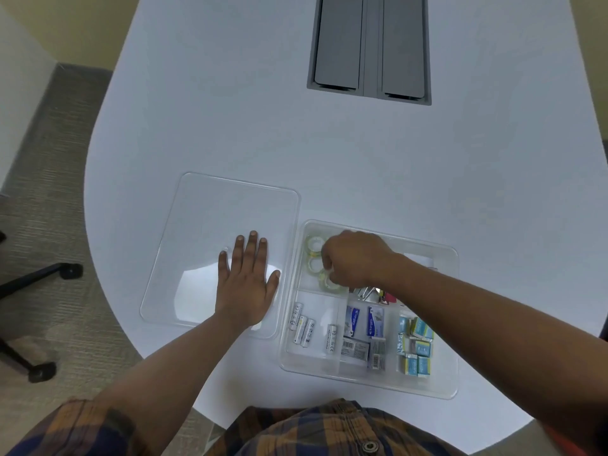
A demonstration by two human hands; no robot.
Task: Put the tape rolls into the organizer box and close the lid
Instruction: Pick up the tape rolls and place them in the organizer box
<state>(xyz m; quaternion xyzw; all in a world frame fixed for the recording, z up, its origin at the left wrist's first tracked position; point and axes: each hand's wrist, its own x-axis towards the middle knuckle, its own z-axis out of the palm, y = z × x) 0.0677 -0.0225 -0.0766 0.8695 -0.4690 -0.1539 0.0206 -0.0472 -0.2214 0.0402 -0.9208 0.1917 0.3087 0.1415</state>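
Three tape rolls [316,258] sit in the organizer box's [368,383] far-left compartment; the nearest lies right under the right hand's [355,258] curled fingertips, grip unclear. Left hand [246,284] rests flat, fingers spread, on the clear lid [204,225] beside the box.

My left hand [247,287] lies flat, fingers spread, on the clear lid [204,225], which rests on the white table [230,110] just left of the organizer box [450,324]. My right hand [353,258] is curled inside the box's far-left compartment, fingertips on a tape roll [329,282]; two more tape rolls [314,255] lie beyond it. The near compartments hold batteries [302,327] and small packets [416,347].
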